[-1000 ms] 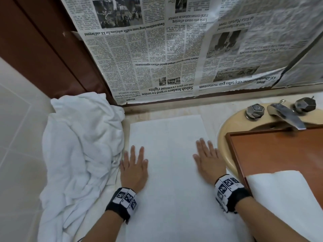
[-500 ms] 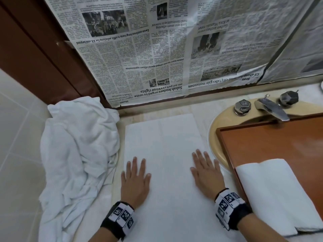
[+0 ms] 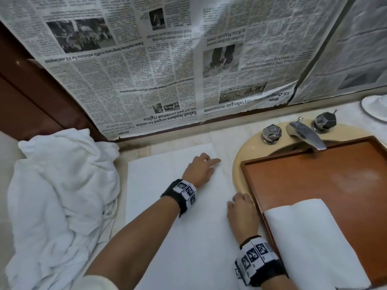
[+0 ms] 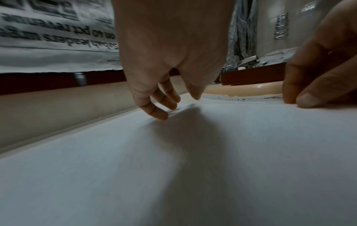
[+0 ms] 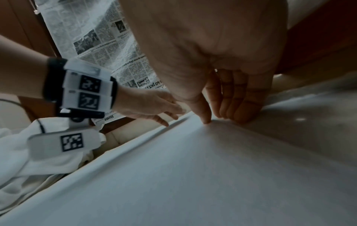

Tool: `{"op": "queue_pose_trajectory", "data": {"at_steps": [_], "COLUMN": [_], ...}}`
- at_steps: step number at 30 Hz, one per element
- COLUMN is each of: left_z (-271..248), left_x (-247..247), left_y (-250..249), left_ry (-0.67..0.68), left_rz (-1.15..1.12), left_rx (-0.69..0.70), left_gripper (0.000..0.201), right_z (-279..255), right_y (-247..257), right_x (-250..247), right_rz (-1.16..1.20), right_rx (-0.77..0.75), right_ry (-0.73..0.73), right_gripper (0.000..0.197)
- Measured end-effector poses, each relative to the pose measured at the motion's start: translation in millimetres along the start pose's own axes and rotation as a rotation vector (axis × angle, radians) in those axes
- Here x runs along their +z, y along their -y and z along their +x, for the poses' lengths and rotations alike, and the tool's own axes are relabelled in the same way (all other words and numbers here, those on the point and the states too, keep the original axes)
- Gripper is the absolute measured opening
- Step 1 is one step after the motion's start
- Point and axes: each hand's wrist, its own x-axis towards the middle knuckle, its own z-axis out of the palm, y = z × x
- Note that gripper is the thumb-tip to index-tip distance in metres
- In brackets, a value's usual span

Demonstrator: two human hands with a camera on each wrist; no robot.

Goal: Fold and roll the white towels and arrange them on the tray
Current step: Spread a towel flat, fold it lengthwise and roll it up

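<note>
Hands: left (image 3: 199,170) fingertips touching flat towel (image 3: 167,237); wrist view shows right (image 5: 222,76) pinching its edge.

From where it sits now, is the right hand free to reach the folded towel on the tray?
Probably yes: the right hand rests at the flat towel's edge beside the tray, with nothing between it and the folded towel.
</note>
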Motion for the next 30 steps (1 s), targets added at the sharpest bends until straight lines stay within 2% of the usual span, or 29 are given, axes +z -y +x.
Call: {"op": "queue_pose_trajectory", "data": {"at_steps": [5, 9, 13, 14, 16, 19, 23, 26, 30], "left_z": [18, 22, 16, 15, 10, 7, 14, 25, 33], "left_x": [8, 6, 11, 12, 12, 16, 24, 26, 26], "left_y": [-10, -20, -21, -19, -16, -14, -12, -13, -23], "left_ry": [0.067, 0.07, 0.088, 0.078, 0.039, -0.024, -0.074, -0.069, -0.078], "left_rz": [0.121, 0.127, 0.136, 0.125, 0.073, -0.009, -0.052, -0.106, -0.228], "left_rx": [0.101, 0.063, 0.019, 0.02, 0.023, 0.045, 0.055, 0.032, -0.007], "left_gripper": [0.034, 0.023, 0.02, 0.02, 0.02, 0.02, 0.019, 0.02, 0.02], "right_z": [-3, -3, -1, 0, 0, -1, 1, 1, 3], "right_y": [4, 5, 5, 3, 1, 0, -3, -2, -1], "right_x": [7, 10, 11, 10, 3, -9, -20, -23, -36], "right_rz": [-0.026, -0.025, -0.007, 0.006, 0.104, 0.393, 0.601, 0.553, 0.302], "right_rx": [-0.039, -0.06, -0.019, -0.014, 0.004, 0.054, 0.193, 0.156, 0.007], "right_ry": [-0.021, -0.045, 0.015, 0.023, 0.038, 0.063, 0.116, 0.081, -0.053], "right_gripper": [0.011, 0.019, 0.002, 0.005, 0.01, 0.014, 0.006, 0.011, 0.017]}}
